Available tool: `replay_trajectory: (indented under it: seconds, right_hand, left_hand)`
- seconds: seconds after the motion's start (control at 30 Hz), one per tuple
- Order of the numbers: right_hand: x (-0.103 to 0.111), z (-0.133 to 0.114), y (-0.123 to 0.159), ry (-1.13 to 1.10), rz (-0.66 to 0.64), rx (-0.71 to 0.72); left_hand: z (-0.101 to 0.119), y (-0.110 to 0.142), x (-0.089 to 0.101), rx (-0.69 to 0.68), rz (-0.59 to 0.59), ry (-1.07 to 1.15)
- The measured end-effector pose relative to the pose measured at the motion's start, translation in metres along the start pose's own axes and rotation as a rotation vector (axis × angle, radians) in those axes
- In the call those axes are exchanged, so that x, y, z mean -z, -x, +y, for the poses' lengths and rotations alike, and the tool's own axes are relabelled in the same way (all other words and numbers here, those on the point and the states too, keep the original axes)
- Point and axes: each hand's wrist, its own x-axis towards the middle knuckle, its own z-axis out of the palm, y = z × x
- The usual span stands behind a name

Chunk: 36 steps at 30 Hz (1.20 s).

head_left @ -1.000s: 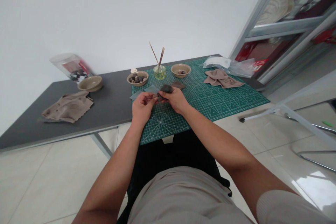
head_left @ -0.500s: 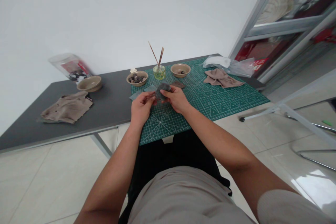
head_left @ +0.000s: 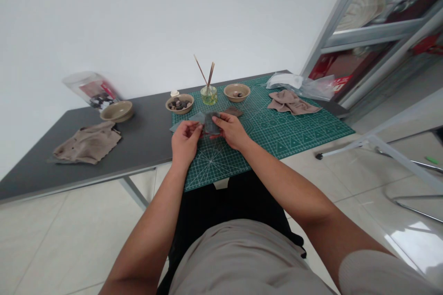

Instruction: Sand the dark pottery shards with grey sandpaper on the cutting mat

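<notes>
I am pinching a dark grey piece between my left hand and my right hand, my fingers closed on it from both sides, just above the far-left part of the green cutting mat. I can't tell from here whether it is stone or an abrasive sheet. A pale grey-blue sheet is lying at the mat's left edge, right under my left fingers, and a small brown piece is resting just beyond my right hand.

Along the mat's far edge, the left bowl is holding a heap of small stones, while the right bowl is holding only a few. Between them, a glass jar of yellowish liquid is standing with thin wooden sticks leaning in it. So most of the stones are sitting in the left bowl, and the piece in my hands is the only one being worked on.
</notes>
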Motion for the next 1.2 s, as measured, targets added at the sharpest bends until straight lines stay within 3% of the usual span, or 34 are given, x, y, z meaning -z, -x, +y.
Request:
replay_trajectory:
  seconds: [0.13, 0.4, 0.6, 0.9, 1.1, 1.2]
  right_hand:
    - [-0.001, 0.0, -0.001, -0.006, 0.01, 0.013]
    - [-0.002, 0.001, -0.002, 0.104, -0.009, 0.065]
    - [-0.004, 0.0, -0.001, 0.189, -0.045, 0.059]
    - [0.0, 0.003, -0.005, 0.233, -0.042, 0.026]
    - [-0.003, 0.005, -0.004, 0.173, 0.02, 0.019]
    - [-0.004, 0.006, -0.003, 0.257, 0.051, 0.086]
  left_hand:
    - [-0.003, -0.001, 0.001, 0.009, -0.009, -0.031]
    - [0.002, 0.004, 0.002, -0.018, -0.141, -0.335]
    - [0.007, 0.006, 0.003, -0.061, -0.131, -0.455]
    - [0.005, 0.007, 0.006, -0.063, -0.125, -0.4]
    - [-0.003, 0.003, 0.003, -0.031, -0.067, -0.166]
    - [-0.002, 0.001, 0.002, -0.023, -0.043, -0.07]
